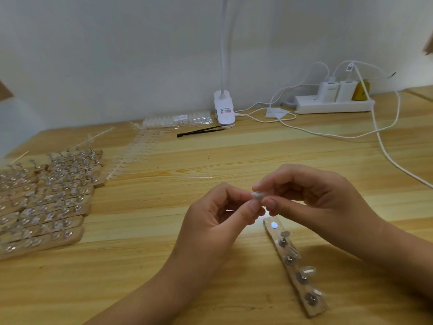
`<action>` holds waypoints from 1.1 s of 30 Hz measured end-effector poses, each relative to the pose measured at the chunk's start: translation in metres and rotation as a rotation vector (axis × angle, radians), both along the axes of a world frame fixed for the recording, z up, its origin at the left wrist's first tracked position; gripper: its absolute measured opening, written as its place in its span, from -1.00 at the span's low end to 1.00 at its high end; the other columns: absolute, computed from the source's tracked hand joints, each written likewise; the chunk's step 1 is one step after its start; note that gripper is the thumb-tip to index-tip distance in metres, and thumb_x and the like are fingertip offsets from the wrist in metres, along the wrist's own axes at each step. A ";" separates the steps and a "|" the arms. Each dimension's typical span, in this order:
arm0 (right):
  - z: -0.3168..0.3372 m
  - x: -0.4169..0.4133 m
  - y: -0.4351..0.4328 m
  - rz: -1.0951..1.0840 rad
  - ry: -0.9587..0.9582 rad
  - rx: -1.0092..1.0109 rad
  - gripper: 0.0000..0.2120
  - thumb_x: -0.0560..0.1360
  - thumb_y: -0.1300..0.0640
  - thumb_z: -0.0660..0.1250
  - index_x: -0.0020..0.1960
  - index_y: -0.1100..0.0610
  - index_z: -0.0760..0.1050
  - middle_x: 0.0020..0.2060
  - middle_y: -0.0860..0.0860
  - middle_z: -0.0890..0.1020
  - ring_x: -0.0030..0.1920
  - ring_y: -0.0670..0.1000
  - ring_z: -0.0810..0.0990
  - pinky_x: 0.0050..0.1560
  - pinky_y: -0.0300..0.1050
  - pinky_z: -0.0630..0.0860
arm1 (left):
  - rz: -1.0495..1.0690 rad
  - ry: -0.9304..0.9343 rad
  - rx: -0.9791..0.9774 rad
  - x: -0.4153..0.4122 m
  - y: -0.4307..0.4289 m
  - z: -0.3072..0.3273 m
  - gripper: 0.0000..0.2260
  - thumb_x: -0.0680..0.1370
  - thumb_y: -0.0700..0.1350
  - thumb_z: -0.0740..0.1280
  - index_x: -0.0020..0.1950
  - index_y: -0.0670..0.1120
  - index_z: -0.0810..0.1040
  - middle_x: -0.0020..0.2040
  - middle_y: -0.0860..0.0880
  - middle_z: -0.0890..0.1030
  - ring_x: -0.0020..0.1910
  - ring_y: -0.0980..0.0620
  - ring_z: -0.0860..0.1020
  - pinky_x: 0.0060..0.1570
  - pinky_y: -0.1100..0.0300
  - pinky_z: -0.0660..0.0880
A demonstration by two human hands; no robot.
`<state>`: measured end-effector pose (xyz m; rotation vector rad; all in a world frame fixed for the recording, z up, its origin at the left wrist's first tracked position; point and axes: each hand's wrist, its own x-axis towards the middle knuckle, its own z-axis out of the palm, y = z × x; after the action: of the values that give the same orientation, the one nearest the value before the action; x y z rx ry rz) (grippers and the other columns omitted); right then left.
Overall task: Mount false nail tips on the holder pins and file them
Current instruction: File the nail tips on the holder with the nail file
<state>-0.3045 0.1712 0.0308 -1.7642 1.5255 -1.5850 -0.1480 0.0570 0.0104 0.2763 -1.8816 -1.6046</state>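
Hands meet at frame centre: left hand (218, 214) and right hand (311, 195) both pinch one false nail tip (257, 195); which way it points cannot be told. Wooden holder strip (295, 266) lies lower right, long axis upper left to lower right, upper end just below the fingers. Open desk (140, 231) separates it from loaded strips (46, 202) at left
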 end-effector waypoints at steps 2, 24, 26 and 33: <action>0.000 0.000 0.000 -0.019 0.062 -0.024 -0.83 0.46 0.17 0.41 0.05 0.13 0.61 -0.17 -0.08 0.67 -0.17 -0.05 0.68 -0.11 -0.27 0.59 | -0.003 -0.002 -0.011 0.000 0.000 0.000 -0.94 0.48 0.02 0.42 -0.09 0.09 0.66 -0.17 0.04 0.70 -0.14 0.13 0.66 -0.13 0.35 0.54; -0.015 -0.072 -0.003 -0.301 0.619 0.554 -0.68 0.41 -0.27 0.26 0.15 -0.32 0.45 0.09 -0.23 0.44 0.14 -0.22 0.37 0.07 -0.35 0.28 | -0.069 0.054 -0.003 0.002 0.005 0.004 -0.92 0.51 -0.04 0.38 -0.03 0.07 0.65 -0.16 0.07 0.66 -0.12 0.13 0.64 -0.12 0.32 0.53; -0.013 -0.069 -0.003 -0.297 0.555 0.451 -0.71 0.41 -0.24 0.26 0.11 -0.27 0.49 0.02 -0.21 0.50 0.04 -0.19 0.47 -0.04 -0.36 0.40 | -0.061 0.045 0.017 0.002 0.004 0.004 -0.91 0.51 -0.03 0.38 -0.02 0.07 0.65 -0.16 0.05 0.67 -0.11 0.12 0.65 -0.11 0.32 0.54; -0.005 -0.028 -0.003 -0.137 0.313 -0.102 -0.74 0.54 0.12 0.35 0.22 0.07 0.48 0.09 -0.06 0.60 0.11 0.07 0.61 0.09 -0.10 0.56 | -0.003 -0.001 0.137 0.001 0.000 0.005 -0.93 0.50 -0.04 0.38 -0.07 0.09 0.67 -0.14 0.01 0.71 -0.10 0.11 0.66 -0.10 0.32 0.55</action>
<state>-0.3330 0.1677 0.0263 -2.0848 1.7666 -1.5278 -0.1471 0.0567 0.0155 0.3329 -1.7769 -1.7385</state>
